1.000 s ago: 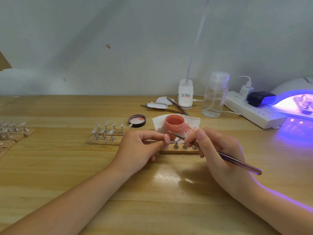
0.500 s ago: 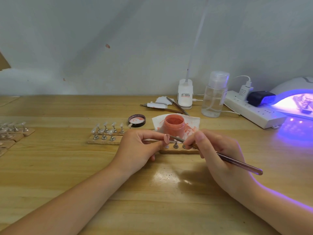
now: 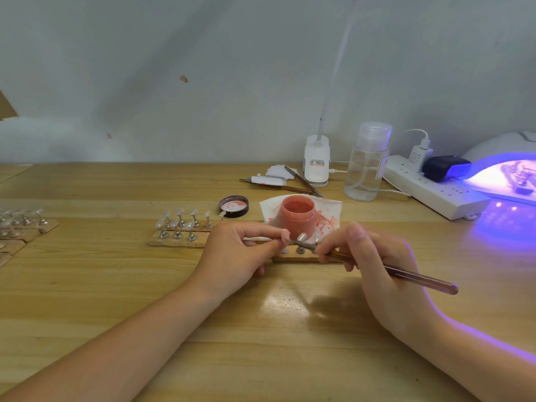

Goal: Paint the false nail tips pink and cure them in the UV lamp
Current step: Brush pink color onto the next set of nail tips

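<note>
The left hand pinches one pink false nail tip; the right hand pinches a thin brown brush touching it. Many clear unpainted tips wait; the glowing white UV lamp already holds something.

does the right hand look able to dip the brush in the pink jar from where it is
Probably yes. The pink jar stands open just behind the right hand, its lid off to the side. Nothing covers its mouth, but the brush would have to lift over the nail stand.

Wooden table against pale wall
</note>
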Demonstrator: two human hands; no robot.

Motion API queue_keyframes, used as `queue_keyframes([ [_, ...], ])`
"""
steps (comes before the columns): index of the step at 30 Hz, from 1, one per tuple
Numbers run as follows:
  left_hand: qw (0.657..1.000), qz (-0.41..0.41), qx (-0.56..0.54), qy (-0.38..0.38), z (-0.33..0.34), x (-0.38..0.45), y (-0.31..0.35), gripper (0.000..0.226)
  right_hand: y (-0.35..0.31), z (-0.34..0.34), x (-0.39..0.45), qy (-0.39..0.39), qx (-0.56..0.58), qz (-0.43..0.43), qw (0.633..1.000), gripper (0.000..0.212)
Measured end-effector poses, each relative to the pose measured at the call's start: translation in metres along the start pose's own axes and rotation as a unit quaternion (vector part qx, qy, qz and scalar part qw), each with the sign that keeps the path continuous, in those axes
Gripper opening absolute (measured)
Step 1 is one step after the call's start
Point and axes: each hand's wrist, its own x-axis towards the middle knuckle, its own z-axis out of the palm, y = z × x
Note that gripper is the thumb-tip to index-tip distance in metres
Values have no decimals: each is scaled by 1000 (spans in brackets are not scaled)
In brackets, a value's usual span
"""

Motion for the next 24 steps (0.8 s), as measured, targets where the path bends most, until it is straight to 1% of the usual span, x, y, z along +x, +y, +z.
queue_keyframes([
  [2,1000,0,0,1,0,0,0,12,0,-1,-2,6,53,13,998,47],
  [3,1000,-1,0,1,0,0,0,13,0,-1,-2,11,60,12,998,48],
  [6,1000,-2,2,0,0,0,0,12,1,-1,0,16,4,-1,1000,41],
  [9,1000,2,8,1,0,0,0,14,1,-1,3,5,-60,4,998,35],
  [11,1000,3,13,1,0,0,1,14,0,-1,2,-2,-58,5,998,37],
  [13,1000,1,9,2,0,-1,2,14,-1,-1,0,-2,-11,8,1000,43],
  [15,1000,-1,11,5,1,-1,2,13,-2,-3,-2,2,19,7,1000,43],
  [17,1000,-3,12,6,1,-1,2,13,-2,-3,-1,12,4,-5,1000,39],
  [19,1000,-2,13,6,1,-1,2,14,-3,-3,1,17,-35,-3,999,35],
  [21,1000,-3,13,4,1,-1,3,15,-3,-1,3,7,-62,9,998,35],
  [24,1000,-3,14,5,2,-1,3,18,-2,0,3,-17,-62,12,998,37],
])
